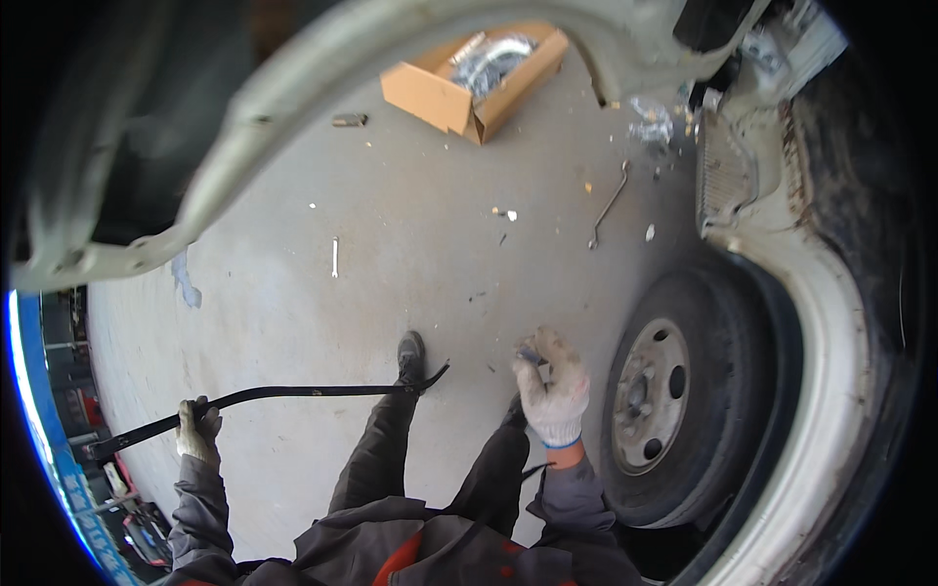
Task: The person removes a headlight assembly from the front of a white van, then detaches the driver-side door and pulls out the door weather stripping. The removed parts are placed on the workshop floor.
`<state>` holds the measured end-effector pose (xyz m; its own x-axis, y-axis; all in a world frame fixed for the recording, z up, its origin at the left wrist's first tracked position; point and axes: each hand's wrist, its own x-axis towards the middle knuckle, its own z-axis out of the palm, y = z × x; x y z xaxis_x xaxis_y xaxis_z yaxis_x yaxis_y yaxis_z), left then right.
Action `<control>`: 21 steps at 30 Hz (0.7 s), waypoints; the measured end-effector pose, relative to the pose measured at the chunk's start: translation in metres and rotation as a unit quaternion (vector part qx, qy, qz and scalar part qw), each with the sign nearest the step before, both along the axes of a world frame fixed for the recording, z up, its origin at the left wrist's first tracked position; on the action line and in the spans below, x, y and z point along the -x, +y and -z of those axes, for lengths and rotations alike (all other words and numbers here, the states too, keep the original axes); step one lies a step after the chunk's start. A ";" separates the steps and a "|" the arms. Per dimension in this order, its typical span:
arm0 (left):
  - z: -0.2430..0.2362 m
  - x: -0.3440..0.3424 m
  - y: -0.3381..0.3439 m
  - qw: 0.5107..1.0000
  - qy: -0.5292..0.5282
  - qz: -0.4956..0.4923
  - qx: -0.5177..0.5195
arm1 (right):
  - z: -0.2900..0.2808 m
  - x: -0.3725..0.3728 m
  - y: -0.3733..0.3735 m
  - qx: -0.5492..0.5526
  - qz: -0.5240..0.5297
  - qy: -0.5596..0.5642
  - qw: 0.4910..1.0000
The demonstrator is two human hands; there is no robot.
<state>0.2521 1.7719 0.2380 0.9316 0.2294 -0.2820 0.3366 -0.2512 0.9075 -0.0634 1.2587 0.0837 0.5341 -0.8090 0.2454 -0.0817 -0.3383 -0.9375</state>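
A long black pry bar (293, 392), bent along its length and hooked at its right end, is held level across my front. My left hand (197, 432), in a whitish work glove, is closed around it near its left end. The hooked end floats beside my leg. My right hand (555, 389), in a white knit glove, is raised apart from the bar, left of the wheel (653, 396). Its fingers are curled together around a small dark bit between thumb and fingertips, too small to name.
An open cardboard box (427, 96) with plastic-wrapped parts lies ahead. On the floor are a small wrench (335, 257), a longer wrench (611, 205), a short metal piece (350, 121) and scraps. A pale vehicle body frame (220, 161) curves overhead; shelving (83, 405) stands left.
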 end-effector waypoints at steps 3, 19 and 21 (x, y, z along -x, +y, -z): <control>-0.037 0.041 0.002 0.998 -0.067 0.011 0.001 | -0.105 0.007 0.009 0.046 -0.058 -0.049 0.996; -0.221 0.081 -0.091 0.947 -0.308 0.036 0.081 | -0.361 0.000 0.157 -0.088 -0.249 -0.160 0.951; -0.233 0.083 -0.096 0.938 -0.314 0.073 0.131 | -0.371 -0.018 0.182 -0.094 -0.239 -0.147 0.955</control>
<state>0.1689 1.6757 0.4710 0.9489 0.0865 0.3035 -0.3051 0.0053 0.9523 -0.0452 1.4411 0.4547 0.7834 -0.5349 0.3165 0.3163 -0.0951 -0.9439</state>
